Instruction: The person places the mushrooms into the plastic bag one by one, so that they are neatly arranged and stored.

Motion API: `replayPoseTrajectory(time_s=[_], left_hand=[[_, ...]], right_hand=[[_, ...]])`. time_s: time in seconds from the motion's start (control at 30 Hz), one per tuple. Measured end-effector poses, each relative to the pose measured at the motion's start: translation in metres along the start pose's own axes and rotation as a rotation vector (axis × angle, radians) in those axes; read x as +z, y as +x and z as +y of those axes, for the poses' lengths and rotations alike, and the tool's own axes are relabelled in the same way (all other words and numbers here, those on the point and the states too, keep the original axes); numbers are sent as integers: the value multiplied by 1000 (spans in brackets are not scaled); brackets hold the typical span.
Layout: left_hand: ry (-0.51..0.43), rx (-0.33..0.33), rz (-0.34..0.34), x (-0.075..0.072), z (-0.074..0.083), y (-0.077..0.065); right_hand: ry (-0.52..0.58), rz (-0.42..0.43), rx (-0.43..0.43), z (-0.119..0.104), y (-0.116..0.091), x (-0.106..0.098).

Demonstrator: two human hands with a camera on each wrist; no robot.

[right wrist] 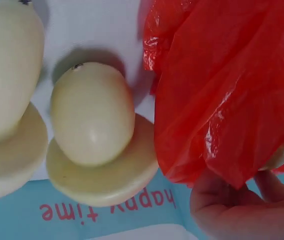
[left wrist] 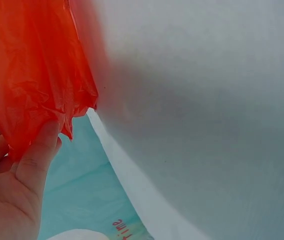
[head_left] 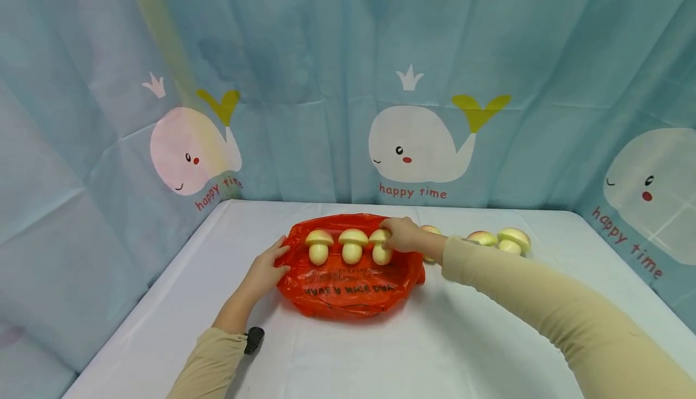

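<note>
A red plastic bag (head_left: 348, 299) lies spread on the table with its mouth wide. Three pale yellow toy mushrooms with pinkish cap tops stand in a row inside it: a left one (head_left: 319, 248), a middle one (head_left: 352, 248) and a right one (head_left: 382, 256). My left hand (head_left: 266, 271) pinches the bag's left edge; in the left wrist view the thumb (left wrist: 38, 152) presses the red film against the fingers. At the bag's right side, my right hand (head_left: 403, 234) grips the right mushroom by its cap, partly covering it. The bag's edge hides some of these fingers in the right wrist view.
Right of the bag are more toy mushrooms: one (head_left: 431, 230) partly behind my wrist, another (head_left: 481, 238) partly behind the sleeve, and a third (head_left: 513, 240) beside it. The white table (head_left: 326, 356) ends at a blue whale-print curtain (head_left: 304, 145).
</note>
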State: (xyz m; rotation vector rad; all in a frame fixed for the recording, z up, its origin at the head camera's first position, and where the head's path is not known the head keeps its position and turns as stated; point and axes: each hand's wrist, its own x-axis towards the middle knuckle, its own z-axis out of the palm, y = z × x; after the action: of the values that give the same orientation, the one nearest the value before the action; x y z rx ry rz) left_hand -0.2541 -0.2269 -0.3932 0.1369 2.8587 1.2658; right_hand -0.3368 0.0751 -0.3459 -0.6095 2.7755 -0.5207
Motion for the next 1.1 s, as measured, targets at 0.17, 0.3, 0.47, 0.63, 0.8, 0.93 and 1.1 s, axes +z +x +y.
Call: replayPoseTrajectory(time_s=[0.17, 0.3, 0.47, 0.63, 0.8, 0.93, 1.1], left_hand=[[9, 0, -5, 0, 1, 1], [6, -3, -6, 1, 1, 3], [-4, -16, -13, 1, 0, 3], [-5, -17, -11, 0, -1, 4], [-6, 0, -8, -1, 0, 3], [-2, 2, -6, -1, 0, 3], [-7, -5, -6, 0, 0, 2]], right_hand=[[-26, 12, 27, -1, 4, 7], [-45, 27, 36, -1, 8, 10], [-52, 33, 47, -1, 12, 12], [-22, 25, 59, -5, 12, 13], [-23, 23, 52, -5, 11, 11], [16, 26, 57, -5, 10, 9], [94, 33, 49, 0, 9, 9]])
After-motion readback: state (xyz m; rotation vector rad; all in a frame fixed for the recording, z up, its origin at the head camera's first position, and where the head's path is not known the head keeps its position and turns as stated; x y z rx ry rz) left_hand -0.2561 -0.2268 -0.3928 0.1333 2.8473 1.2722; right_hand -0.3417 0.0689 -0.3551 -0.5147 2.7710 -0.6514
